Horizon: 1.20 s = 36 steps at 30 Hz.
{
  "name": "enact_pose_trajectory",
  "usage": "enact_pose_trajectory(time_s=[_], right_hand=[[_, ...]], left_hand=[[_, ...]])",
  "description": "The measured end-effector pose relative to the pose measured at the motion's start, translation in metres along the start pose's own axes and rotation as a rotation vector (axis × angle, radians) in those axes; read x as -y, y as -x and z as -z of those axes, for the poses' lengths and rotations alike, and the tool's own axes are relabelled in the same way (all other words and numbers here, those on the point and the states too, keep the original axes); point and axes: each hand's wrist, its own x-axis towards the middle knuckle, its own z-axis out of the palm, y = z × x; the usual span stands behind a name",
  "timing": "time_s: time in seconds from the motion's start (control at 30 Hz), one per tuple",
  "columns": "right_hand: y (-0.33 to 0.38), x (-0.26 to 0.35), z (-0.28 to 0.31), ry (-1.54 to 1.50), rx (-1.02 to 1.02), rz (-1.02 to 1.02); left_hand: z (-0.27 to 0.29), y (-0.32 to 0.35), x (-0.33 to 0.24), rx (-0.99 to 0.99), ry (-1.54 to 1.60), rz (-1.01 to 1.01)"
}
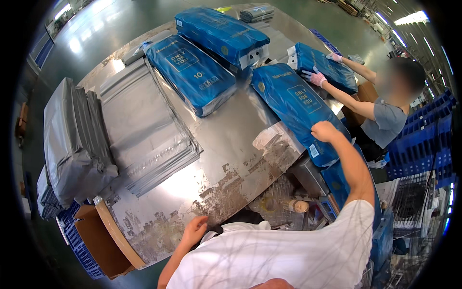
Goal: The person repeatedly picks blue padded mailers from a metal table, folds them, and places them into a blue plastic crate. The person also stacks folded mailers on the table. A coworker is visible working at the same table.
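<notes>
White short-sleeved shirt, bare forearms

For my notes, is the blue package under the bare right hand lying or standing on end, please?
Lying: the blue package stretches lengthwise under the right hand, printed face upward.

The metal tabletop, its surface scuffed and patchy beside the left fingers, carries a flat stack of grey plastic bags ahead of them and, farther to their left, a bulky grey bundle. A wrapped blue pack lies directly under the right fingers; ahead and to the left of these lie a second blue pack and, beyond it, a third blue pack, with folded grey sheets farther off behind.
</notes>
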Motion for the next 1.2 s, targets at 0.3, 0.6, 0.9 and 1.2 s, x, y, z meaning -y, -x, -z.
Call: enact_pose_trajectory(time_s=[0.3, 0.6, 0.9, 1.2], right_hand=[[-0.048, 0.192, 0.098, -1.184, 0.127, 0.372], [0.025, 0.249, -0.224, -1.603, -0.921, -0.941], [0.090, 0.299, -0.030, -2.803, -0.484, -0.326], [0.049, 0.334, 0.084, -2.083, -0.714, 0.267]], left_hand=[[0.003, -0.211, -0.138, 0.363, 1.019, 0.205], [0.023, -0.203, -0.066, 0.421, 0.540, 0.050], [0.029, -0.155, -0.156, 0.392, 0.624, -0.261], [0.113, -0.038, -0.173, 0.179, 0.972, -0.375]])
